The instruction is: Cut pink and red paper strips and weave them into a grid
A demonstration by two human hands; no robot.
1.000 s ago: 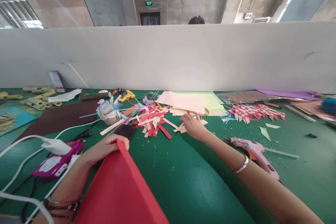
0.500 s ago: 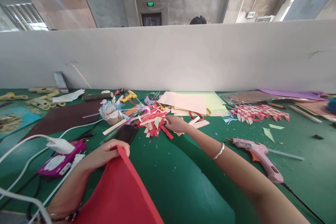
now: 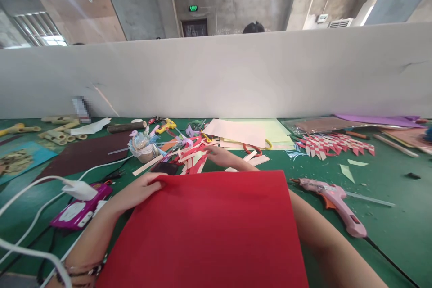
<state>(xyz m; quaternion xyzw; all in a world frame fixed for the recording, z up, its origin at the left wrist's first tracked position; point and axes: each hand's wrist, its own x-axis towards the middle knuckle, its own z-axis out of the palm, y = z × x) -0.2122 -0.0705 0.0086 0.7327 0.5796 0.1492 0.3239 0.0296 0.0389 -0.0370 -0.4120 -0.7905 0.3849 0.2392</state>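
Observation:
My left hand (image 3: 143,191) grips the upper left corner of a large red sheet (image 3: 216,229), its thumb lying over the edge. The sheet is tilted up in front of me and covers much of the middle of the table and part of my right forearm. Beyond its top edge, my right hand (image 3: 221,157) is at a heap of red and pale pink paper strips (image 3: 191,155), its fingers closed on strips at the heap's right side. A dark phone (image 3: 165,168) lies partly hidden behind my left hand.
A pink glue gun (image 3: 332,198) lies at right with its cord. A purple power strip (image 3: 81,209) and white cables stand at left. Behind are a decorated jar (image 3: 144,147), pale paper sheets (image 3: 236,131), a woven red-and-white piece (image 3: 334,144) and a white partition (image 3: 216,76).
The red sheet has swung up and spread to the right, now hiding the table's middle and part of my right arm. My right hand has shifted slightly left at the strips.

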